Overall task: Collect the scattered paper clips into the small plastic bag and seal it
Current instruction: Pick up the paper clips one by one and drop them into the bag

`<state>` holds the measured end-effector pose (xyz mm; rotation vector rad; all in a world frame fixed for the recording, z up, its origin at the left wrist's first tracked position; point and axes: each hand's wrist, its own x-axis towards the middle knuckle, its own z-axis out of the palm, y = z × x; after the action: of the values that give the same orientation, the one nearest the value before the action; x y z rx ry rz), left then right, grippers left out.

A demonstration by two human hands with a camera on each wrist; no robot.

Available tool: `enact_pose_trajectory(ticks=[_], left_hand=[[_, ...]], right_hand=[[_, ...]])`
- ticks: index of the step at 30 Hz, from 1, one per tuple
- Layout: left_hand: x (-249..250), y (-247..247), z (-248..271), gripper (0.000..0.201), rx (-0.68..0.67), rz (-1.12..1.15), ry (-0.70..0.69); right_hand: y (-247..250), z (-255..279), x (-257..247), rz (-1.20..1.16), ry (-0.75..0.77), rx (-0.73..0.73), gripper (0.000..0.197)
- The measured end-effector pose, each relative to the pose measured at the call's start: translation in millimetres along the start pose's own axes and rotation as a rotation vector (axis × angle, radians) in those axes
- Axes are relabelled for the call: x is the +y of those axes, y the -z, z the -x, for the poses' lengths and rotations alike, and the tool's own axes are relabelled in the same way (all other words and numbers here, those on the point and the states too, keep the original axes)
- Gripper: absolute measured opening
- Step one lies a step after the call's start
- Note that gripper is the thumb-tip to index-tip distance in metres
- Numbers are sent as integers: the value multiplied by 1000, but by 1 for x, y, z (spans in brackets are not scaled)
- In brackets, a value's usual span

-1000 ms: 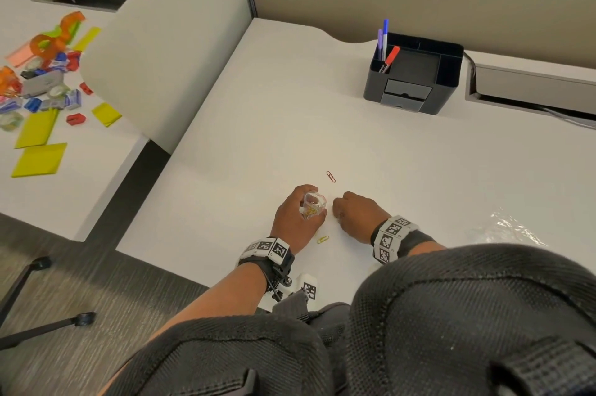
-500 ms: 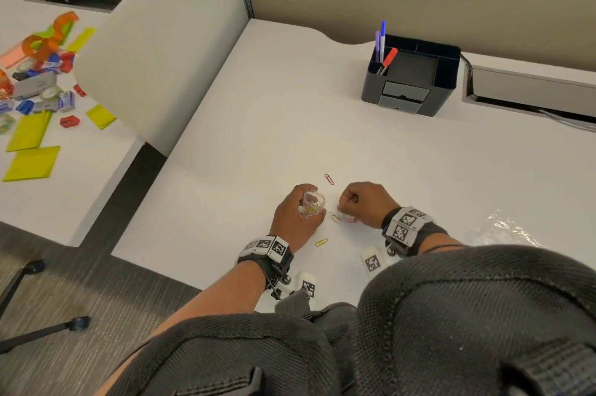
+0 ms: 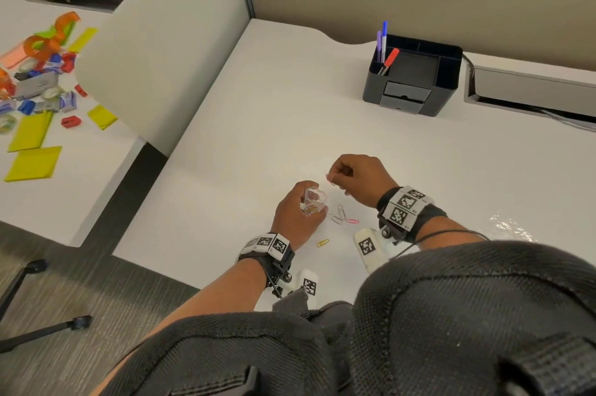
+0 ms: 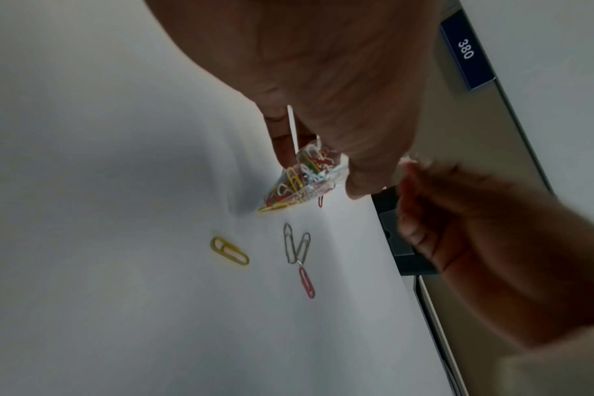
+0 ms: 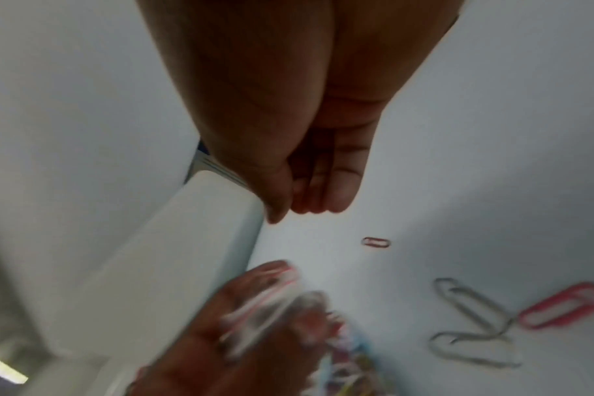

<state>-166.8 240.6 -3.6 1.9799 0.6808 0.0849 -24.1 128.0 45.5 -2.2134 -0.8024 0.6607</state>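
White counter (image 3: 290,99) — black organiser (image 3: 416,86) at its far edge. Nearer than it: left hand (image 3: 295,215) grips the bag (image 3: 314,200); right hand (image 3: 358,178) curled — pinch unclear.

Even, soft overhead light is filling the head view, with the white desk (image 3: 290,99) glowing almost overexposed and a crinkled plastic sheet (image 3: 512,224) throwing glare. Straight edges are bowing toward the corners. Both wrist views are running dimmer and greyer; the left hand (image 5: 255,335) is smearing with motion blur in the right wrist view, and the right hand (image 4: 492,254) is blurring in the left.
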Motion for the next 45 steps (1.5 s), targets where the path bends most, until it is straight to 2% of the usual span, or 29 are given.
enact_pose_trajectory(ticks=[2,5,8,10,13,16,19,23,27,30,33,36,39,45], left_hand=[[-4,3,0,44,6,1,17],[-8,8,0,44,3,7,39],[-11,10,0,45,1,13,48],[-12,11,0,44,-3,22,60],[-14,11,1,44,-3,26,68],[-14,9,2,43,-2,17,59],[-15,5,4,42,8,32,61],[-13,-1,12,42,1,42,59],[-14,0,19,43,3,57,60],[-17,2,23,44,17,63,71],[-18,6,25,44,16,44,64],[-15,9,23,43,19,32,53],[-14,9,22,43,25,31,42],[-15,9,22,45,-4,20,33]], right_hand=[[-5,-12,19,154,-62,18,13],[-20,-26,39,409,-83,-75,30],[-35,-34,40,523,27,-139,43],[-43,-35,36,629,134,-215,43],[-46,-24,42,702,182,-247,35],[-42,0,58,702,188,-223,28],[-42,25,61,618,138,-196,30],[-55,41,45,548,53,-204,48],[-72,55,33,570,95,-318,61],[-77,60,31,573,138,-355,55],[-70,59,33,548,141,-313,45],[-59,60,39,524,56,-265,54],[-63,60,41,525,35,-326,60],[-73,54,36,511,56,-341,39]])
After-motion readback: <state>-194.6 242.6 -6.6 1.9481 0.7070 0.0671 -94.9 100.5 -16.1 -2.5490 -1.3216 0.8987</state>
